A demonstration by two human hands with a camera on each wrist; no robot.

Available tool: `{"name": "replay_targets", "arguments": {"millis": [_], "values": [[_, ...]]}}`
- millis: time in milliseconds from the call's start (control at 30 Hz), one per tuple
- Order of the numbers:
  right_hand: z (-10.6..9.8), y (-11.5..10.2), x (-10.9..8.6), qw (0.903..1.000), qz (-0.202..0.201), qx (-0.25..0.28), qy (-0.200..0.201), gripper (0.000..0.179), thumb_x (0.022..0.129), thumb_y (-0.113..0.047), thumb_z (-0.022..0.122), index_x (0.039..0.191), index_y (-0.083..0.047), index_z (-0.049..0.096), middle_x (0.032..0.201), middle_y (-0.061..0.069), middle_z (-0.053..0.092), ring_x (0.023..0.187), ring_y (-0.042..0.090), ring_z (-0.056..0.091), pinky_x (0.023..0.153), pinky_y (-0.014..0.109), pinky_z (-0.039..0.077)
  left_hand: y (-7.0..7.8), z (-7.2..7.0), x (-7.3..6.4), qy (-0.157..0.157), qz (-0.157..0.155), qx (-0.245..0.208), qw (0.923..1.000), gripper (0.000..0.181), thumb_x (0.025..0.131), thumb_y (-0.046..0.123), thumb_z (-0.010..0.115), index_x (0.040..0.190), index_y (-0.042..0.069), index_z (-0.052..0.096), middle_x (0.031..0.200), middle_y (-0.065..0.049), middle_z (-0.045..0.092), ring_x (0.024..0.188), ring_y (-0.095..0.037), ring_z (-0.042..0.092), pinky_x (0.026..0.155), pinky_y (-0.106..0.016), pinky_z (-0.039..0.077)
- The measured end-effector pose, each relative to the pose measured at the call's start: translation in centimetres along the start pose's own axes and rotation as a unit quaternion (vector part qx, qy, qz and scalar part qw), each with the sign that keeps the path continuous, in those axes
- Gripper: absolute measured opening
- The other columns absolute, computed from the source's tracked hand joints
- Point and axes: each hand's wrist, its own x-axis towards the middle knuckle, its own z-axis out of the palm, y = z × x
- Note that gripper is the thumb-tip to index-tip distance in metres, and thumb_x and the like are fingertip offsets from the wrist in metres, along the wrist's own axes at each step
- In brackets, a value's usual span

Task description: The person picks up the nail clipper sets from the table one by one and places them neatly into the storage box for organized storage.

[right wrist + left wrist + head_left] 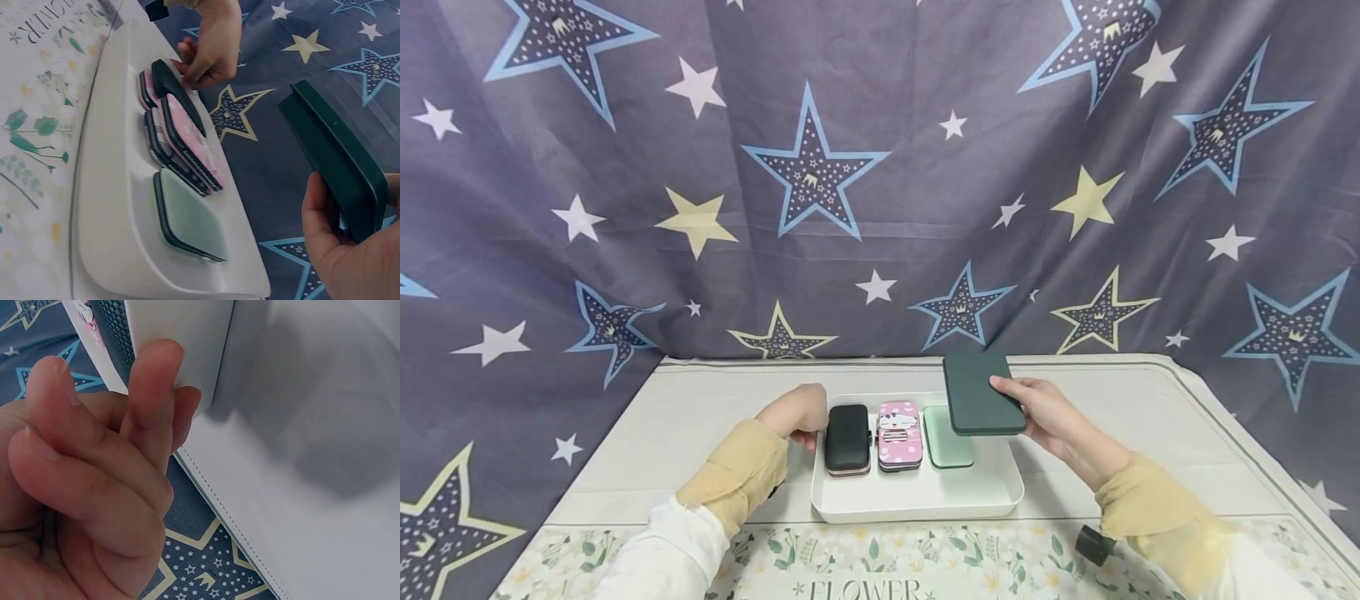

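Note:
My right hand (1051, 412) holds a flat dark green case (981, 392) by its right side, thumb on top, above the tray's back right corner. The case is tilted in the right wrist view. At the left end of the white tray (917, 507), my left hand (797, 414) grips the rim; a fingertip (156, 362) lies against the outer wall in the left wrist view. Inside the tray stand a black ribbed case (847, 437) on a pinkish one, a pink cat-print case (899, 433) on another, and mint green cases (950, 437).
The tray stands on a white table mat (715, 387) with a floral front strip (1000, 550). A star-patterned curtain (880, 167) hangs behind the table. A black wrist device (1094, 544) sits by the right sleeve.

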Motion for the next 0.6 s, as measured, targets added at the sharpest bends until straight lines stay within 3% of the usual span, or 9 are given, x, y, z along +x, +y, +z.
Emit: {"name": "replay_targets", "arguments": {"millis": [300, 600], "values": [[1.1, 2.2, 1.3, 0.9998, 0.019, -0.004, 0.009, 0.052, 0.094, -0.020, 0.056, 0.125, 0.017, 0.038, 0.084, 0.002, 0.065, 0.073, 0.011, 0.065, 0.070, 0.023, 0.056, 0.0, 0.1, -0.1, 0.006, 0.004, -0.004, 1.0000, 0.020, 0.081, -0.008, 0.044, 0.067, -0.004, 0.057, 0.043, -0.003, 0.056, 0.033, -0.009, 0.046, 0.032, -0.016, 0.037], [1.5, 3.7, 2.2, 0.9988, 0.033, -0.037, 0.005, 0.041, 0.095, -0.020, 0.056, 0.114, 0.016, 0.048, 0.073, 0.000, 0.066, 0.063, 0.006, 0.063, 0.061, 0.018, 0.054, 0.1, 0.0, -0.2, -0.001, -0.001, 0.001, 1.0000, 0.021, 0.082, -0.008, 0.043, 0.067, -0.005, 0.057, 0.042, -0.003, 0.056, 0.033, -0.008, 0.045, 0.033, -0.016, 0.037]]}}
